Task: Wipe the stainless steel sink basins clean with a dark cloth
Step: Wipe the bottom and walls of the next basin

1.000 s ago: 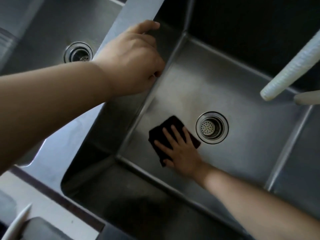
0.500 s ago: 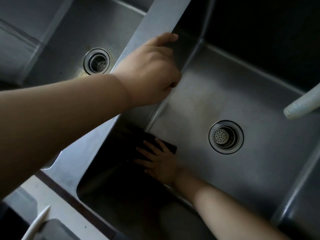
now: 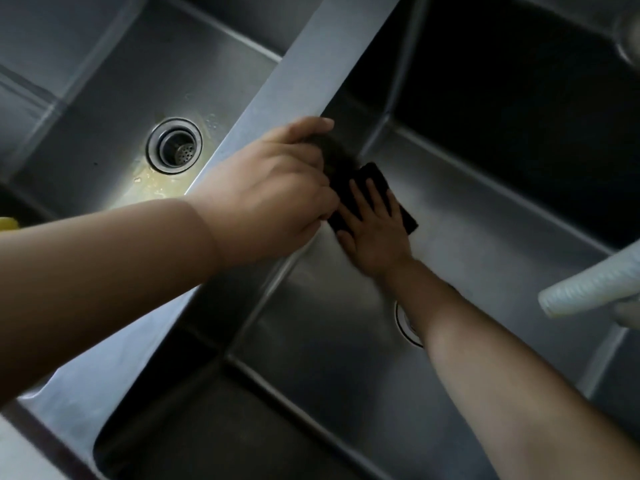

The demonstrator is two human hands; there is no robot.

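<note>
Right hand flat on the dark cloth, fingers straight and spread, pressing it to the floor of the right basin close to that basin's left wall and far corner; forearm reaches in from the near right, crossing over most of the right drain (only an arc of its rim shows).

Left hand on the divider between the two basins, thumb lying along the top edge, fingers curled over the edge and down the right basin's wall; fingertips hidden, so how tightly it grips I cannot tell; its knuckles sit just beside the cloth's left edge.

Left basin: left drain with perforated strainer fully in view; yellowish residue on the floor between the drain and the divider; a small yellow object at the frame's left edge, too little visible to identify.

Pale ribbed hose enters from the right edge, its open end above the right basin's right side; well apart from both hands.
</note>
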